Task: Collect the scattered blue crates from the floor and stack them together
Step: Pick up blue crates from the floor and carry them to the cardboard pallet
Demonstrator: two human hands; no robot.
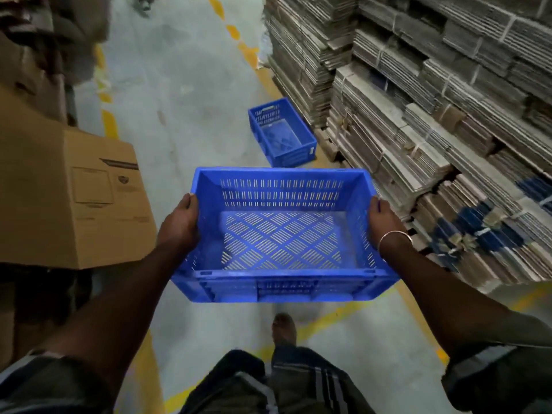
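Warehouse aisle | held crate [280, 234] long axis crosswise | left hand [179, 225], right hand [385, 222] grip ends

Bright blue crate [280, 234] at centre with slotted walls and diamond-hatched slotted base, second blue crate [282, 132] at twelve o'clock, grey floor [179, 85] with yellow lines, brown carton [74, 192] at nine o'clock, grey-brown bundled cardboard stacks [433, 115] at two o'clock, some blue-printed.

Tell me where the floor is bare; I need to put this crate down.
Bare floor runs up the aisle between the brown box and the floor crate. Crowded right: cardboard bundles stand against that crate. Both hands hold the carried crate.
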